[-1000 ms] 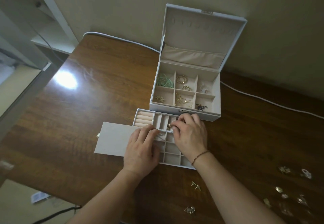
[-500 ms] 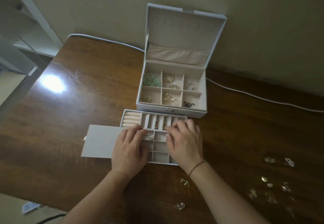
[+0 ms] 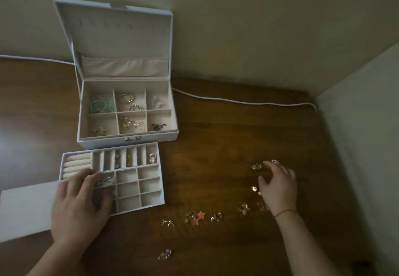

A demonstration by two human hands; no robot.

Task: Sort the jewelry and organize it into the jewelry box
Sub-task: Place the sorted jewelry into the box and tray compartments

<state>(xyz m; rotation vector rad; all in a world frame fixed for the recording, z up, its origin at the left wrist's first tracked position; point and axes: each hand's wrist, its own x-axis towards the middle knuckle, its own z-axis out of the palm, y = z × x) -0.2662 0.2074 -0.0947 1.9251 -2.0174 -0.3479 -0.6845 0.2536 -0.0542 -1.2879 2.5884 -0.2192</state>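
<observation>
A white jewelry box [image 3: 129, 144] stands open at the back left, its compartments holding a green necklace [image 3: 100, 104], gold hoops [image 3: 127, 98] and other pieces. In front lies its divided tray [image 3: 151, 200] with ring rolls and small earrings in narrow slots. My left hand [image 3: 79, 206] rests on the tray's left part, fingers touching a small silver piece [image 3: 104, 181]. My right hand [image 3: 278, 187] hovers with spread fingers over loose jewelry scattered on the table, beside a gold piece [image 3: 257, 166]. Star-shaped orange pieces [image 3: 196, 216] lie nearer me.
The wooden table [image 3: 216, 135] meets a wall at the back and another on the right. A white cable [image 3: 237, 102] runs along the back edge. A flat white lid or card [image 3: 26, 211] lies left of the tray. One more piece [image 3: 165, 254] sits near the front.
My right hand left the tray and moved right to the scattered jewelry. The view swung right. My left hand stays on the tray.
</observation>
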